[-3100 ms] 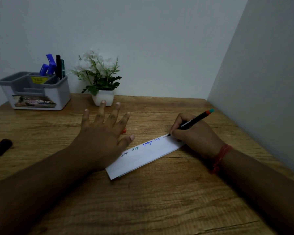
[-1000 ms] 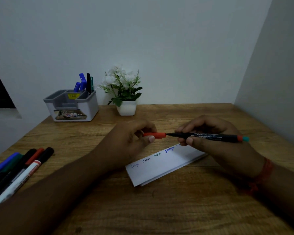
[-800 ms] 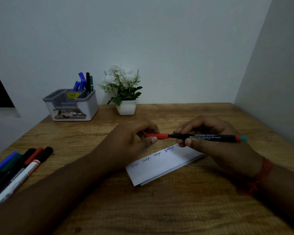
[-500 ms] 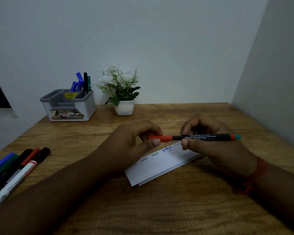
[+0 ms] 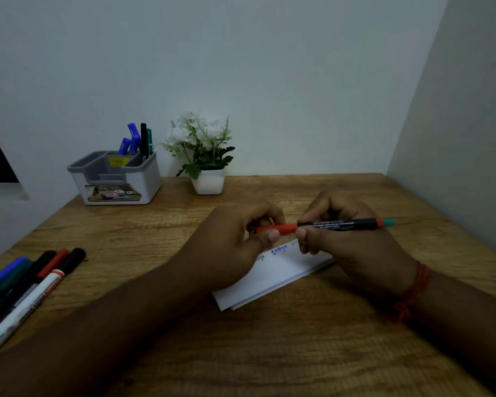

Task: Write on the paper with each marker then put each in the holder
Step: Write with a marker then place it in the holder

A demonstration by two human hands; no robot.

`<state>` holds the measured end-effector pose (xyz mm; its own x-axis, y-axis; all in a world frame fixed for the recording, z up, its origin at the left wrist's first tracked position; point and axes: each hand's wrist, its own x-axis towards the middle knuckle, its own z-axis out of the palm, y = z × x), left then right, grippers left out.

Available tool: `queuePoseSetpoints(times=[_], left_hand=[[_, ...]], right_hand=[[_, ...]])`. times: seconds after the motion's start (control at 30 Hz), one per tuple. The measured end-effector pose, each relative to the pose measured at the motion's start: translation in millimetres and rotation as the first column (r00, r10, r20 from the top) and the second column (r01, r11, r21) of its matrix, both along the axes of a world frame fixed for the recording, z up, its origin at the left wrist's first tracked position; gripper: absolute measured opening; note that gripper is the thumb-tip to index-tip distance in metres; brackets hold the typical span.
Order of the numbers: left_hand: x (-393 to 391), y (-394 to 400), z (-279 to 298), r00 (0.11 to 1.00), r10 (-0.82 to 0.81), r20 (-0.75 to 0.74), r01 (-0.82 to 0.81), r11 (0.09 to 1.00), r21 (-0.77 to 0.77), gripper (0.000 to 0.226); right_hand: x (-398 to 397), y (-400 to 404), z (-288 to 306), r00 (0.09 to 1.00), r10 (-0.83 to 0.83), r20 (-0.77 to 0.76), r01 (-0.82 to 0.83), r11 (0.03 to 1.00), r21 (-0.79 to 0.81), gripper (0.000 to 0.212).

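Cap (image 5: 275, 229) now seated against the marker (image 5: 338, 224); gap gone. I see left hand (image 5: 235, 242) pinching cap, right hand (image 5: 352, 245) gripping barrel. Half-seated cap may drop off on the way to the holder (image 5: 143, 184).

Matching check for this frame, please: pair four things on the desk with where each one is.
Things:
1. red cap
2. paper
3. holder
4. plant

Places:
A. back left of the desk, markers standing in it
B. pinched by the left hand on the marker that the right hand holds
C. flat under both hands
D. just right of the holder

Pairs: 1-B, 2-C, 3-A, 4-D
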<state>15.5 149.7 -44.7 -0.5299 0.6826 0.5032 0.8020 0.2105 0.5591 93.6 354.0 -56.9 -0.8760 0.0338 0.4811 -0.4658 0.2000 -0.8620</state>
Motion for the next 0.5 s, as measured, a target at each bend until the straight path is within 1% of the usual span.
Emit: queuePoseSetpoints(times=[0.1, 0.17, 0.23, 0.27, 0.3, 0.37, 0.43, 0.5], left_hand=[[-4.2, -0.9, 7.0, 0.997, 0.032, -0.073, -0.030, 0.999, 0.027, 0.020], [-8.6, -7.4, 10.7, 0.986, 0.091, -0.139, -0.088, 0.996, 0.029, 0.029], [-14.6, -17.1, 13.2, 0.961, 0.167, -0.220, -0.177, 0.984, -0.027, 0.040], [-17.8, -22.0, 14.2, 0.948, 0.202, -0.247, -0.225, 0.972, -0.065, 0.045], [-20.5, -26.9, 15.9, 0.935, 0.234, -0.267, -0.271, 0.956, -0.111, 0.051], [-27.7, -34.7, 19.0, 0.904, 0.282, -0.321, -0.360, 0.908, -0.214, 0.061], [-37.5, -40.6, 21.6, 0.862, 0.315, -0.396, -0.444, 0.847, -0.292, 0.067], [-47.0, -47.0, 24.3, 0.812, 0.356, -0.462, -0.526, 0.788, -0.319, 0.073]], right_hand=[[-0.2, -0.6, 5.2, 0.999, 0.003, 0.034, -0.001, 0.997, -0.077, 0.017], [-0.9, -0.1, 9.6, 0.999, 0.024, 0.047, -0.016, 0.987, -0.159, 0.017], [-2.8, 2.5, 15.0, 0.997, 0.022, 0.071, -0.002, 0.960, -0.280, 0.012], [-5.0, 4.6, 17.2, 0.996, 0.005, 0.094, 0.024, 0.949, -0.315, 0.012], [-6.9, 5.5, 20.2, 0.992, -0.019, 0.123, 0.057, 0.949, -0.312, 0.013], [-11.7, 4.2, 25.3, 0.982, -0.059, 0.177, 0.099, 0.969, -0.226, 0.010], [-18.4, -3.8, 30.3, 0.974, -0.045, 0.224, 0.078, 0.987, -0.138, 0.010], [-26.5, -17.3, 37.5, 0.963, -0.030, 0.268, 0.037, 0.999, -0.019, 0.011]])
